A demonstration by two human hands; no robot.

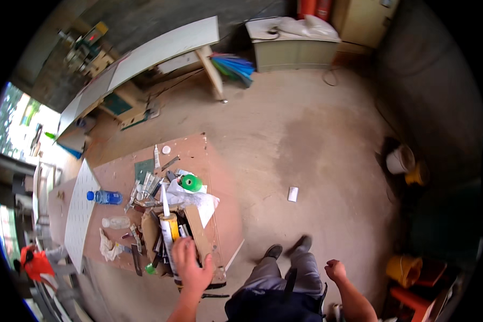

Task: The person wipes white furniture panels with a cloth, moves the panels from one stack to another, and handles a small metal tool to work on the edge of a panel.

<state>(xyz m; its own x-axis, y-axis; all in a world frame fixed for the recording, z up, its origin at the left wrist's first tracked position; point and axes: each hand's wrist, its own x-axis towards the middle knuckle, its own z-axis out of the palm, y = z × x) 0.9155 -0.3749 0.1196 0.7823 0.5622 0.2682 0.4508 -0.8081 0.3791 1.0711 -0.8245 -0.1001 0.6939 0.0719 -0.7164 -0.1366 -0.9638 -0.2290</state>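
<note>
My left hand (192,268) reaches over a cardboard box (198,228) at the near right of the low table. Its thumb stands apart from the fingers, which overlap the lower part of a white and yellow sealant tube (169,229) with a long nozzle. I cannot tell whether they touch it. The tube leans in the box among dark tools that are hard to make out. Off to the right, my right hand (335,270) hangs by my side with fingers curled; nothing shows in it. Behind the box, a green roll (190,183) rests on white paper (203,205).
The reddish tabletop (196,153) carries small tubes, a blue water bottle (107,197), a clear bottle (116,221) and a white board (80,214). A white packet (293,194) lies on the floor. Buckets (400,160) stand along the right wall; a long workbench (166,43) is at the back.
</note>
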